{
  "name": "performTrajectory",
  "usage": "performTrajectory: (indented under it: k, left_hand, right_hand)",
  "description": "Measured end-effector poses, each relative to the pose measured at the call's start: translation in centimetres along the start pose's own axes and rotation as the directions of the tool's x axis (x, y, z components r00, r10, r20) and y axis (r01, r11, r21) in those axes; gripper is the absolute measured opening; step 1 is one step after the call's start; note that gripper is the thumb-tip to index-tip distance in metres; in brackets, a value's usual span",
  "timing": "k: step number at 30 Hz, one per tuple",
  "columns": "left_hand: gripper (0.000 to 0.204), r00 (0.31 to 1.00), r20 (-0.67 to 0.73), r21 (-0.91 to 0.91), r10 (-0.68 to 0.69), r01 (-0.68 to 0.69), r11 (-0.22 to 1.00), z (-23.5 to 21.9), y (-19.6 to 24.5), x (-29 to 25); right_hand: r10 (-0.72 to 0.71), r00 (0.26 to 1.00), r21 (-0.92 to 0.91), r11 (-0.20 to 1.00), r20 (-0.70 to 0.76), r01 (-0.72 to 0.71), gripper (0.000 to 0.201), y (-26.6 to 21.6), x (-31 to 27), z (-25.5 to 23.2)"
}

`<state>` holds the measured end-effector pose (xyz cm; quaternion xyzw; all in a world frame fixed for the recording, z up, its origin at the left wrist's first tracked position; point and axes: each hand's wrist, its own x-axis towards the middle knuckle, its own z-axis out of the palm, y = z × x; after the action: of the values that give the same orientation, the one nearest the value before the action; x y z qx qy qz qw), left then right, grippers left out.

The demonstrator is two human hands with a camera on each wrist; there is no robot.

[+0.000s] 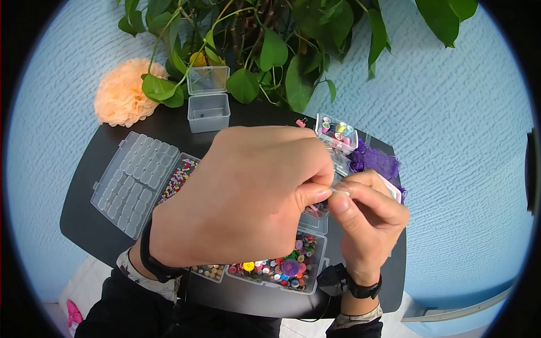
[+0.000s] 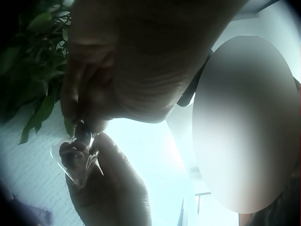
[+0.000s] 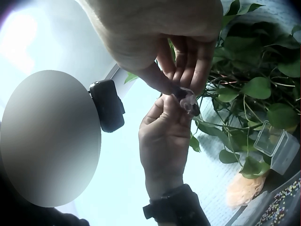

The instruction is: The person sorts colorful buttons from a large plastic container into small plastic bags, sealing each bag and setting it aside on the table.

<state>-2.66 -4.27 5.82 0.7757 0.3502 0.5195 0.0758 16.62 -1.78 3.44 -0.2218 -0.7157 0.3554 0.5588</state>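
Both hands meet at a small clear plastic bag (image 2: pixel 75 162), with roundish dark things showing through it in the left wrist view. My left hand (image 1: pixel 242 194) reaches across the table and pinches the bag's edge between thumb and forefinger. From the other side, my right hand (image 1: pixel 372 217) pinches the bag between thumb and forefinger, its other fingers curled. The right wrist view also shows the bag (image 3: pixel 188 101) between the fingertips. Below the left hand sits a clear box of mixed buttons (image 1: pixel 324 248), partly covered by it.
On the black table (image 1: pixel 84 197) stand a divided case (image 1: pixel 132 180), colourful beads (image 1: pixel 180 176), an open clear box (image 1: pixel 208 115) and a box of small spools (image 1: pixel 338 132). Purple mesh (image 1: pixel 377 160) lies at the right. A leafy plant (image 1: pixel 273 50) and a peach paper pompom (image 1: pixel 127 93) stand behind.
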Motion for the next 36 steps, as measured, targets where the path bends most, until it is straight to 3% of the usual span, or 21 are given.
performTrajectory:
  k: [12,14,20,24,27,30,33,35,36]
  left_hand:
    - [0.016,1.000,0.002,-0.063,0.011,-0.010,0.998,0.8,0.7,0.0]
    - [0.020,0.981,-0.073,-0.234,-0.182,0.160,0.959,1.1,1.6,0.1]
    - [0.021,1.000,-0.020,-0.125,-0.009,0.007,0.992,0.9,1.2,-0.1]
    - [0.021,0.999,-0.044,-0.123,0.014,-0.019,0.992,0.9,1.0,0.1]
    - [0.021,0.997,-0.038,-0.155,-0.066,0.059,0.986,0.6,0.9,0.2]
    - [0.022,1.000,-0.008,-0.136,-0.024,0.023,0.990,0.5,0.7,0.1]
    - [0.024,0.999,0.037,-0.105,-0.036,0.039,0.994,0.4,0.8,0.2]
    - [0.028,0.999,0.021,-0.148,-0.040,0.043,0.988,0.7,0.8,0.2]
    - [0.028,0.999,0.023,-0.148,-0.040,0.043,0.988,0.7,0.8,0.2]
  right_hand:
    - [-0.092,0.995,-0.063,0.994,0.029,0.094,0.015,-0.3,0.0,-0.6]
    - [-0.086,0.995,-0.093,0.991,0.054,0.091,0.014,-0.5,-0.1,-0.6]
    - [-0.015,0.999,-0.052,0.998,0.035,0.017,0.014,-1.1,-0.5,-0.4]
    - [0.019,1.000,-0.047,0.999,-0.022,-0.020,0.015,-1.0,-0.5,-0.1]
    - [-0.045,0.999,-0.011,0.999,-0.027,0.045,0.016,-0.5,-0.3,-0.1]
    - [0.070,0.997,0.067,0.995,-0.021,-0.069,0.017,-0.6,-0.3,-0.1]
    - [0.058,0.998,-0.008,0.998,0.016,-0.058,0.017,-0.9,0.0,-0.1]
    - [-0.085,0.992,-0.160,0.982,0.089,0.098,0.015,-0.9,0.3,-0.6]
    - [-0.084,0.993,-0.161,0.982,0.088,0.098,0.015,-1.0,0.4,-0.8]
